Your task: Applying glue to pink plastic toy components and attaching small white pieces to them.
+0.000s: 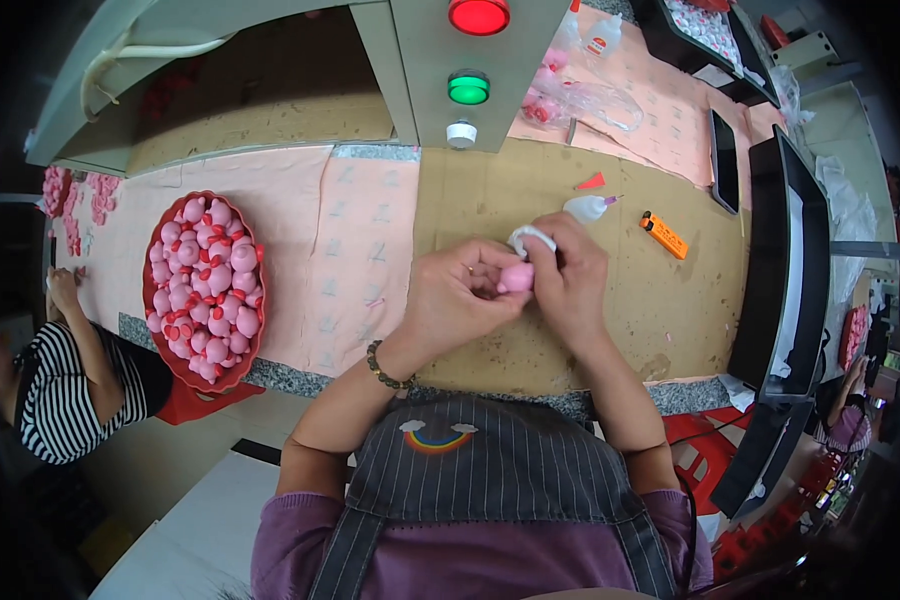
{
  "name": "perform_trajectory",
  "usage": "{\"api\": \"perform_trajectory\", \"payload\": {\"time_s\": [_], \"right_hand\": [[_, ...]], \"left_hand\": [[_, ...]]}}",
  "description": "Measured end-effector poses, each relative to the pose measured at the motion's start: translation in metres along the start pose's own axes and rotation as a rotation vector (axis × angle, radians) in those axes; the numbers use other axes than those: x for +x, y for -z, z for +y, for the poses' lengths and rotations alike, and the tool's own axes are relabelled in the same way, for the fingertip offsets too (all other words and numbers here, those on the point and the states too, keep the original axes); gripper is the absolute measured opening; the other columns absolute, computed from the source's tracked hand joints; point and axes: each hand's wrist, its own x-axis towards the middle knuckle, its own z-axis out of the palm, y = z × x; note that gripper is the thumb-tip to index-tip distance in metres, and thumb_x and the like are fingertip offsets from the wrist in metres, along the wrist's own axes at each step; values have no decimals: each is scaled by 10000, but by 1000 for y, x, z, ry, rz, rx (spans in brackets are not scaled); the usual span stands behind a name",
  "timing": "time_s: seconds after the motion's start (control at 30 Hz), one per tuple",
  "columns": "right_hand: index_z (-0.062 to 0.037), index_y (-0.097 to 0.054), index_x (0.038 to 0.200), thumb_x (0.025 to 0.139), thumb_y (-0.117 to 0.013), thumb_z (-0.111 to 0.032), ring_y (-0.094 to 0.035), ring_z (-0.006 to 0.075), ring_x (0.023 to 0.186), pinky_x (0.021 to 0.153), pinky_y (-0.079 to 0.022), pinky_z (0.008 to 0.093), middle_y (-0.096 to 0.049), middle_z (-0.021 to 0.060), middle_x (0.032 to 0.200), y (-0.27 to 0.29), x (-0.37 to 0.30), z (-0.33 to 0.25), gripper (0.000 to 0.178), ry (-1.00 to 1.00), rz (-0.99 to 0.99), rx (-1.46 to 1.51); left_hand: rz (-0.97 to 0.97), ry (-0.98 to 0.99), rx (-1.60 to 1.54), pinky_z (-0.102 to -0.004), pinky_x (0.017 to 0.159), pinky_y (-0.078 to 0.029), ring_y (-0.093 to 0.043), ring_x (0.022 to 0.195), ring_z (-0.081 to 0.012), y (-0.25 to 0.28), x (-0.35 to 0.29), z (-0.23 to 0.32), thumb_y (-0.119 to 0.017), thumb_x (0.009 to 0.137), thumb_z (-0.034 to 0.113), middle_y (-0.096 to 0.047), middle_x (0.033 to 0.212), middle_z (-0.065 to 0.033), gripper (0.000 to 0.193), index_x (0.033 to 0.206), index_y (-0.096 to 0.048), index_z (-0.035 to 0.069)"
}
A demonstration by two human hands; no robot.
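Over the brown board (470,200), my two hands meet in front of me. Between the closed fingers of my left hand (450,300) is a small pink rounded figure (516,279), part of it hidden by the fingers. My right hand (573,280) is closed beside it, its thumb against the figure's side. A white crumpled piece of cloth or tissue (532,237) shows at the right fingertips. Just beyond that hand lies a small white squeeze bottle (585,208) with a purple tip, and near it a red cone-shaped cap (591,181).
On the left a red scalloped basket (148,285) holds many pink figures. An orange-and-black tool (665,235), a black phone (724,160) and a black tray (745,300) are at the right. A grey machine (432,60) with lamps stands ahead. A person in stripes (75,390) sits left.
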Motion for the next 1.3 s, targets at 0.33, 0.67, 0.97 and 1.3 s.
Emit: {"api": "perform_trajectory", "payload": {"time_s": [0.33, 0.67, 0.97, 1.3], "right_hand": [[35, -661, 825, 806, -568, 42, -543, 69, 685, 575, -423, 191, -606, 28, 830, 3, -7, 0, 96, -102, 36, 181], [13, -622, 894, 756, -609, 50, -515, 61, 625, 527, -380, 186, -595, 63, 784, 33, -31, -9, 143, -8, 152, -144], [30, -637, 841, 804, -602, 78, -539, 58, 577, 486, -396, 170, -603, 45, 759, 23, -29, -10, 70, -381, -35, 617], [66, -628, 848, 786, -568, 111, -597, 137, 583, 487, -484, 225, -594, 108, 768, 27, -26, 6, 98, -381, -178, 687]], "left_hand": [[-4, -227, -88, -202, 657, -516, -616, 815, -102, -3, 3, -6, -657, 741, -92, -617, 1008, -108, 252, 971, -564, -49], [-102, 8, -362, -244, 748, -530, -629, 894, -156, 0, 4, 9, -617, 818, -34, -603, 1066, -151, 131, 944, -582, -40], [-107, 220, -564, -264, 766, -532, -634, 889, -162, 0, 6, 9, -618, 817, -38, -614, 1039, -180, 134, 949, -596, -46], [-151, 253, -379, -233, 714, -523, -635, 872, -157, 4, 9, 5, -650, 785, -52, -632, 970, -111, 244, 1026, -610, -51]]}}
